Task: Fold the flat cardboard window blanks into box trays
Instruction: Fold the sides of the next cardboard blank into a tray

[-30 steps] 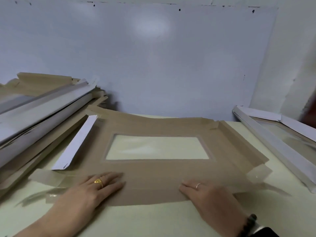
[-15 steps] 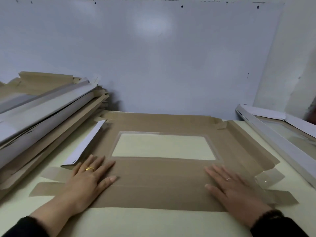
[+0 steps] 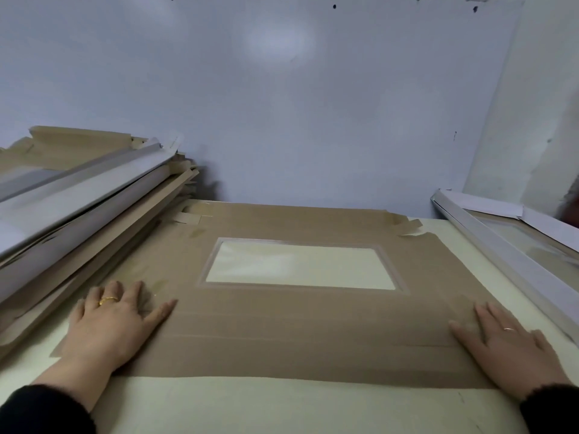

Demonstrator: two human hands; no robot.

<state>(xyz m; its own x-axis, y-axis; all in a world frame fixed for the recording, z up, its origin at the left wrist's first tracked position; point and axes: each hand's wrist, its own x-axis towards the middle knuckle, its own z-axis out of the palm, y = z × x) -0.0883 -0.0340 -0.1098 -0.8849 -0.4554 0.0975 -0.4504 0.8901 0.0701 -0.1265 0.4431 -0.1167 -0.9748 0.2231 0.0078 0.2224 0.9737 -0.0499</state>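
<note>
One blank [image 3: 300, 333] lies flat, brown side up, centre of the counter [image 3: 282, 405], window [image 3: 300, 264] towards 12 o'clock. No wall is raised on it yet; corner tabs at 11 and 1 o'clock lie splayed. I'd call this blank at the start: pressed flat, creases visible along the near strip, no fold made.

Left hand [image 3: 116, 321] at 8 o'clock, fingers straight and spread, palm down on the blank's near-left corner. Right hand [image 3: 513, 343] at 4 o'clock, likewise flat, fingers extended on the near-right corner. Neither grips anything.

Counts:
- blanks being worked: 1
- windows in it: 1
- hands: 2, one ring each
- stack [image 3: 78, 214] at 9 to 10 o'clock: many layered brown and white pieces, count not readable; whether they are blanks or folded, cannot tell
- tray [image 3: 507, 255] at 2 to 3 o'clock: white walls raised, clear panel inside, looks finished; at least 1, partly out of frame

Left to do, judging from this: all four walls plus tabs on this blank.
</note>
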